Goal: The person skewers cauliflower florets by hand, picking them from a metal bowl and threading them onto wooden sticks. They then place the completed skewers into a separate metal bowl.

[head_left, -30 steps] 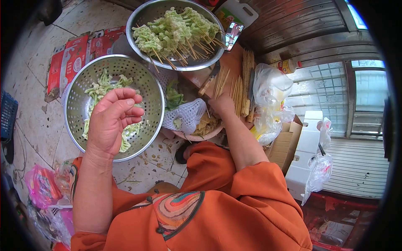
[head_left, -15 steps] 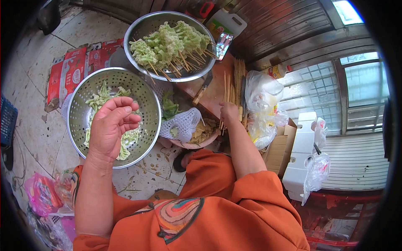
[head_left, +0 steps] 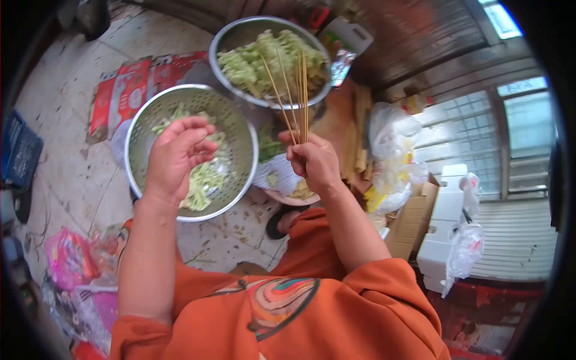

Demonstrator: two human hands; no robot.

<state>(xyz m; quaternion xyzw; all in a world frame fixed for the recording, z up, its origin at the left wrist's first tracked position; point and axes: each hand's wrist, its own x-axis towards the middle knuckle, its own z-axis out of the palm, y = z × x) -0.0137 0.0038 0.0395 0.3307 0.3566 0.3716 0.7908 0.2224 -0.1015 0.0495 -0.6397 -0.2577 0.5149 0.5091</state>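
Observation:
My right hand is closed around a small bundle of thin bamboo skewers, which fan upward from its fingers. My left hand is loosely curled with its fingers apart and nothing visible in it. Below that hand stands a perforated metal colander with pale green cauliflower pieces inside. Beyond the skewer tips a metal basin holds a heap of cauliflower; the sticks in that heap are blurred and partly hidden behind the held skewers.
Red cardboard lies on the tiled floor. A phone leans beside a white jug. Plastic bags, a cardboard box and white foam line the right side. A pink bag is at lower left.
My right hand has lifted skewers from beside the board and brought them up and left, in front of the basin. The left hand keeps a similar curl. The whole view has shifted.

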